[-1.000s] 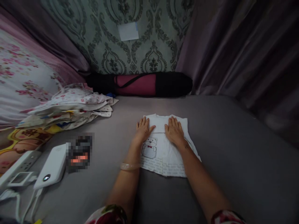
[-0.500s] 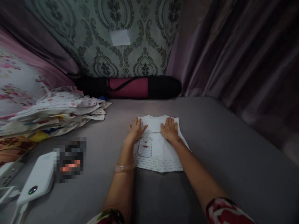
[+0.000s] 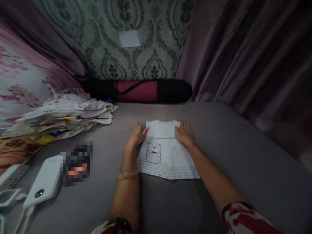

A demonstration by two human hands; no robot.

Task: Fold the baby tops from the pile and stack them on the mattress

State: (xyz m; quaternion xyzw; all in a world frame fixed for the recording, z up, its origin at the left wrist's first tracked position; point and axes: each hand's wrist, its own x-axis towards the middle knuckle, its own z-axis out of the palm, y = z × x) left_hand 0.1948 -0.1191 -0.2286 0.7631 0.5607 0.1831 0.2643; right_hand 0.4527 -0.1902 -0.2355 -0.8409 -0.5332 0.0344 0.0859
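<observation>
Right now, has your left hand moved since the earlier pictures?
Yes: the left hand has shifted left, judged against the long maroon and black bag behind.

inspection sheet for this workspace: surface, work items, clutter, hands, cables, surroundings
Surface: grey covering, looks mostly smooth.
Job's things: white garment lying spread out, bear print toward its left side, lettering along the near edge.
Clutter: clothes heap at left; white device and power strip nearer; a pixelated item, unidentifiable.
Hands: left hand at the garment's left edge, contact unclear; right hand at its right edge, fingers extended; neither is gripping.
Cables: white cable at the white device's near end.
Surroundings: patterned wall, dark curtain at right, black-and-red roll along the back.
</observation>
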